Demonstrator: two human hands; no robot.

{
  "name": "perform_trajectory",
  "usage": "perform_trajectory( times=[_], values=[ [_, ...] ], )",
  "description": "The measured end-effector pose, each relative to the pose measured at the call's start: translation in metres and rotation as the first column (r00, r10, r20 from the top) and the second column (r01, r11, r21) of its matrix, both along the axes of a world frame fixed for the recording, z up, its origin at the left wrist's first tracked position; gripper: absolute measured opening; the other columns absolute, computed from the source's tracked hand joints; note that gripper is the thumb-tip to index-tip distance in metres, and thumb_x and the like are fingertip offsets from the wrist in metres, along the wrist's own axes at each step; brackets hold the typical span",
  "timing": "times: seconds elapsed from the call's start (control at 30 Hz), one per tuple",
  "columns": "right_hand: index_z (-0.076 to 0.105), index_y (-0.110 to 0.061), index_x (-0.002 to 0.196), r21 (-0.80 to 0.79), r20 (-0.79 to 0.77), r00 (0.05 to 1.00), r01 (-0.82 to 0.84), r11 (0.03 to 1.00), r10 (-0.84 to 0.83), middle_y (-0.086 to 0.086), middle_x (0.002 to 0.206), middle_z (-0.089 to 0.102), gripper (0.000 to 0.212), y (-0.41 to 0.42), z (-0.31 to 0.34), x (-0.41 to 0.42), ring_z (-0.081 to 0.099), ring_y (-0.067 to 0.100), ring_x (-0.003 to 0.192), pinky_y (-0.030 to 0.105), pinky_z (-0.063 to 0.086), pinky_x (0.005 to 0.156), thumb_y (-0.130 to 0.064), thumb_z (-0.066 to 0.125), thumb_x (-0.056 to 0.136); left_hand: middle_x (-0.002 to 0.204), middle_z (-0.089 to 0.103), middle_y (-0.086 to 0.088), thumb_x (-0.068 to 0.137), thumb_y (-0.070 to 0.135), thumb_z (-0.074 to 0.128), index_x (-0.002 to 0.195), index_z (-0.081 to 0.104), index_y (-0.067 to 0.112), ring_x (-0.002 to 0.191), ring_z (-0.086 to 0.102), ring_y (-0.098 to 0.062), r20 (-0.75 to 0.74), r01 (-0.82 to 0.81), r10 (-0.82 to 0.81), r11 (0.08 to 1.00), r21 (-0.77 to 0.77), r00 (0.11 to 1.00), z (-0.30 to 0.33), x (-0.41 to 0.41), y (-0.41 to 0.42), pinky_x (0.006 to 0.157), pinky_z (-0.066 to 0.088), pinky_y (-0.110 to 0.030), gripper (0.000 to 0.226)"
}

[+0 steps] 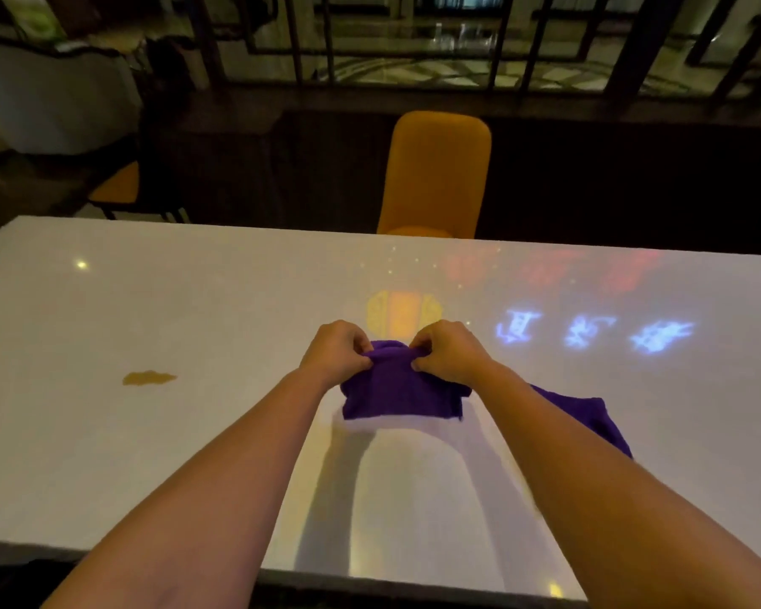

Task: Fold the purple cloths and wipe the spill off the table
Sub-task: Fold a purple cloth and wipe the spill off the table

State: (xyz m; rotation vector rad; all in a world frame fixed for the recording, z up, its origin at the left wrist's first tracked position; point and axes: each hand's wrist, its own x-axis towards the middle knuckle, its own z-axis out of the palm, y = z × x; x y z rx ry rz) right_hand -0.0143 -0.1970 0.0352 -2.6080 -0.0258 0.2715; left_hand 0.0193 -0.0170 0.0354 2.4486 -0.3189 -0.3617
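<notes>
purple cloth (pixel 398 391) pinched by left hand (pixel 335 351) and right hand (pixel 451 351); forearm half hides second cloth (pixel 589 417).

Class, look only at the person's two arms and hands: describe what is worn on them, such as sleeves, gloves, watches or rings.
Nothing is worn that shows. Both forearms are bare from the bottom edge of the picture up to the wrists, with no sleeve in view. The left hand and right hand have no gloves, and no watch, bracelet or strap sits on either wrist. No ring shows on the visible fingers, though some are curled out of sight.
</notes>
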Motion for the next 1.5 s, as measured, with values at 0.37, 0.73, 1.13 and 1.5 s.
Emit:
perform_trajectory(
  times=[0.37, 0.73, 1.13, 1.5],
  values=[
    [0.069, -0.023, 0.096, 0.004, 0.351, 0.936, -0.014, 1.000, 0.012, -0.006, 0.086, 0.061, 0.016, 0.010, 0.129, 0.033, 0.056, 0.013, 0.076, 0.018, 0.042, 0.052, -0.025, 0.068, 0.080, 0.074, 0.063, 0.003, 0.076, 0.010, 0.072, 0.076, 0.067, 0.019, 0.073, 0.059, -0.011, 0.301, -0.010, 0.050, 0.991, -0.132, 0.952, 0.135, 0.015, 0.020, 0.059, 0.047, -0.021, 0.010],
    [0.066, -0.019, 0.105, -0.015, 0.354, 0.926, -0.133, 0.991, 0.130, -0.003, 0.090, 0.061, 0.022, 0.095, 0.155, 0.049, 0.058, 0.014, 0.080, 0.023, 0.049, 0.063, -0.023, 0.065, 0.084, 0.073, 0.060, 0.008, 0.077, 0.013, 0.072, 0.073, 0.063, 0.025, 0.073, 0.058, -0.008, 0.346, -0.097, 0.137, 0.987, -0.132, 0.928, 0.150, 0.023, 0.105, 0.055, 0.043, -0.017, 0.015],
    [0.066, -0.015, 0.107, 0.012, 0.285, 0.958, -0.020, 1.000, 0.016, 0.006, 0.102, 0.068, 0.023, 0.251, 0.105, 0.088, 0.057, 0.016, 0.081, 0.025, 0.049, 0.067, -0.021, 0.063, 0.085, 0.076, 0.059, 0.002, 0.080, 0.010, 0.068, 0.078, 0.063, 0.018, 0.072, 0.056, -0.013, 0.272, -0.041, 0.050, 0.998, -0.039, 0.961, 0.107, 0.076, 0.250, 0.054, 0.043, -0.016, 0.010],
    [0.065, -0.015, 0.110, 0.025, 0.149, 0.987, 0.060, 0.998, -0.063, 0.007, 0.107, 0.068, 0.024, 0.292, 0.046, 0.102, 0.057, 0.017, 0.084, 0.028, 0.050, 0.073, -0.017, 0.060, 0.086, 0.081, 0.062, -0.003, 0.080, 0.007, 0.065, 0.078, 0.063, 0.017, 0.076, 0.058, -0.017, 0.142, 0.029, -0.033, 0.999, 0.030, 0.989, 0.051, 0.099, 0.284, 0.059, 0.044, -0.020, 0.010]
  ],
)
